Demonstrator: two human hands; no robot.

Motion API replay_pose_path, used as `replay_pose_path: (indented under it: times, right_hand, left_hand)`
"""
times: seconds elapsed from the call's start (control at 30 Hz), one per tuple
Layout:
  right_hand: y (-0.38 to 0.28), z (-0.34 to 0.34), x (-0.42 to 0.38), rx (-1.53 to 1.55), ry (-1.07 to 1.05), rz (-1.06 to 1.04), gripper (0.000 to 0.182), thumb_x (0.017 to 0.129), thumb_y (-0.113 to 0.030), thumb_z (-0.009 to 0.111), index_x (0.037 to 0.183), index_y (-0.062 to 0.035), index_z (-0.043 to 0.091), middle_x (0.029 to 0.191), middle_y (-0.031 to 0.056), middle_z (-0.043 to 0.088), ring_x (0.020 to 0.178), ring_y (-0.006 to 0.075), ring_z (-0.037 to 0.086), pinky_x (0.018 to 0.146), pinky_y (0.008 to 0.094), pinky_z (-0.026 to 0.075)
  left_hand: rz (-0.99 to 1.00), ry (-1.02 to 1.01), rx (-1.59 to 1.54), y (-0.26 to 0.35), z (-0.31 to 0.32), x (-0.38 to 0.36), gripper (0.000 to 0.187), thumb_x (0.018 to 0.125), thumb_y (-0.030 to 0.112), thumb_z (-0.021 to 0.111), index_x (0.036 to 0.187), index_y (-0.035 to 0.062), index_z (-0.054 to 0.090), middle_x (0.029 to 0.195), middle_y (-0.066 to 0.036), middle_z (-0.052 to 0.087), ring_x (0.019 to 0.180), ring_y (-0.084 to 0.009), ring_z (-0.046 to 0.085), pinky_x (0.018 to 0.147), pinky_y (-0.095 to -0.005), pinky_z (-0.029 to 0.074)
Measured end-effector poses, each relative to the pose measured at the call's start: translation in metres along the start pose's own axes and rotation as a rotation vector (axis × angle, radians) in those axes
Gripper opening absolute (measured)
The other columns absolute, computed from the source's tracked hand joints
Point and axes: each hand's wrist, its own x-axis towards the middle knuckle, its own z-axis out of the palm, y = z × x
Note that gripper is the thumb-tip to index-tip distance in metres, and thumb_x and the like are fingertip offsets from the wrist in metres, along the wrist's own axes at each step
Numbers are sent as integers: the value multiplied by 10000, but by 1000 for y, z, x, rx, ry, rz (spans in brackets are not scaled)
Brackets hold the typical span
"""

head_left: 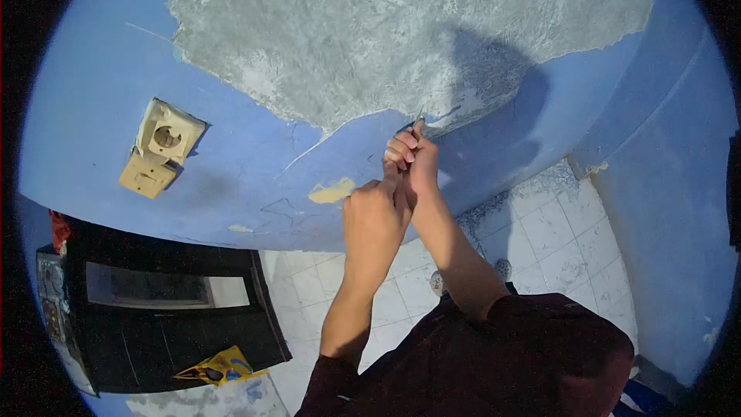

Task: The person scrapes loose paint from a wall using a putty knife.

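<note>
At the lower edge of the bare grey patch, a thin, narrow tool: held in your right hand, its slim end standing out just past your fingertips and up against the ragged paint line. Exact type of tool: too small to tell.

Your right hand: fingers curled inward, pinching the tool; thumb and fingertips close together near the wall.

Your left hand: mostly folded, back of the hand towards the view, set just beside and a little below your right hand; its foremost part reaches up to your right hand's curled fingers. Whether it also grips the tool: you cannot tell from this view. The tool's visible end lies beyond it, above and to the right of its knuckles.

Wall: blue paint, broken along an uneven border with the grey patch; a dark shadow falls over both, above and to the right of your hands.

Left of your hands: one yellowish chipped spot, near; one cream socket, tilted, well apart; one cream switch plate, tilted, directly below the socket.

Lower left: one dark piece of furniture with a pale, long panel; one yellow item, crumpled, at its lower edge.

Below and right of your hands: pale tiled floor, strewn with small flecks near the wall; two feet or shoes, partly visible, on either side of your right forearm.
</note>
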Motion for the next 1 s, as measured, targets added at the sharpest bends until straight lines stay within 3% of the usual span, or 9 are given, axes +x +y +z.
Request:
replay_pose_path:
  times: [0.1, 0.17, 0.27, 0.43, 0.53, 0.6, 0.7, 0.77, 1.0]
  right_hand:
    - [-5, 1, 0, -73, 34, 25, 403, 1008, -414, 380, 738, -118, 416, 565, -37, 363, 468, 90, 288, 480, 251, 260]
    - [-7, -1, 2, 109, -120, 125, 394, 1012, -398, 377, 744, -111, 416, 585, -34, 384, 477, 89, 296, 486, 247, 267]
    - [2, -5, 5, 52, -58, 14, 373, 1013, -371, 390, 767, -94, 432, 609, -24, 399, 483, 93, 305, 484, 247, 269]
    - [-4, -4, 3, 169, -81, 69, 357, 1007, -356, 414, 782, -80, 438, 651, 1, 433, 516, 106, 350, 502, 248, 311]
    - [-6, -2, 0, 1, 48, 35, 353, 1000, -372, 425, 811, -75, 465, 683, 4, 463, 588, 137, 412, 561, 265, 379]
    - [-12, -11, 1, -58, -66, 57, 361, 1001, -376, 412, 843, -62, 492, 728, 28, 516, 662, 173, 491, 637, 299, 447]
    - [-17, -7, -17, -349, 106, 58, 318, 995, -331, 437, 909, -37, 525, 836, 54, 582, 797, 193, 571, 724, 302, 495]
    - [-26, -26, -23, -507, 153, 109, 275, 985, -283, 441, 961, -33, 554, 954, 120, 644, 885, 255, 624, 794, 377, 506]
    - [-54, -59, -29, -695, 77, 242, 243, 960, -238, 458, 977, -23, 570, 935, 134, 659, 893, 258, 641, 773, 365, 508]
  left_hand:
    - [7, -15, 11, 5, 3, 2, 243, 792, 50, 630, 1017, -33, 669, 637, -245, 568, 553, -392, 577, 525, -427, 446]
    - [3, -32, 46, 6, 4, 5, 253, 791, 47, 628, 1028, -33, 667, 637, -250, 566, 545, -392, 575, 527, -425, 450]
    - [13, -4, 49, 1, 1, 6, 282, 788, 43, 628, 1058, -33, 660, 641, -257, 570, 521, -389, 566, 525, -410, 453]
    - [-43, 64, -104, -4, 2, -11, 286, 797, 71, 627, 1069, -9, 669, 669, -228, 600, 551, -366, 589, 544, -412, 457]
    - [-27, 132, -37, -3, 12, -14, 256, 798, 86, 640, 1040, 16, 688, 706, -211, 622, 589, -361, 606, 558, -418, 466]
    - [-16, 174, -1, -2, 13, -10, 245, 785, 71, 657, 1023, 33, 702, 739, -225, 631, 606, -353, 614, 569, -399, 472]
    - [37, 195, 85, -6, 4, -2, 229, 780, 84, 676, 1005, 62, 709, 728, -201, 635, 604, -359, 612, 563, -398, 478]
    - [94, 252, 89, -5, -5, 5, 109, 794, 112, 671, 886, 65, 706, 689, -177, 626, 584, -358, 600, 538, -400, 466]
    - [189, 156, 363, 22, -24, 19, 185, 813, 161, 650, 689, 40, 587, 617, -155, 587, 567, -352, 593, 509, -428, 446]
